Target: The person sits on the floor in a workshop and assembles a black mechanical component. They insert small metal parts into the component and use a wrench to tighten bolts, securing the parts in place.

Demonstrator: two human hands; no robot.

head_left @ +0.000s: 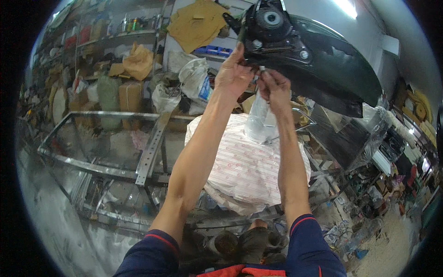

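Up high in front of me is a dark curved panel [332,60] with a black metal bracket [277,46] on its near side. The bracket carries a round hub and shiny bolt heads. My left hand [234,76] grips the bracket's lower left edge, one finger pointing up along it. My right hand [275,87] is closed in a pinch just below the bracket, beside a small pale-tipped piece [262,69]; what the fingers hold is mostly hidden. Below them rises a post wrapped in clear plastic [259,115], standing on a rounded part in white striped wrapping [244,166].
A metal frame stand [97,164] with a perforated bar [153,147] extends to the left. Shelves [120,37] with bottles, bags and boxes line the back. Wrapped dark panels [344,134] and heaped parts lie to the right, with litter on the floor [387,244].
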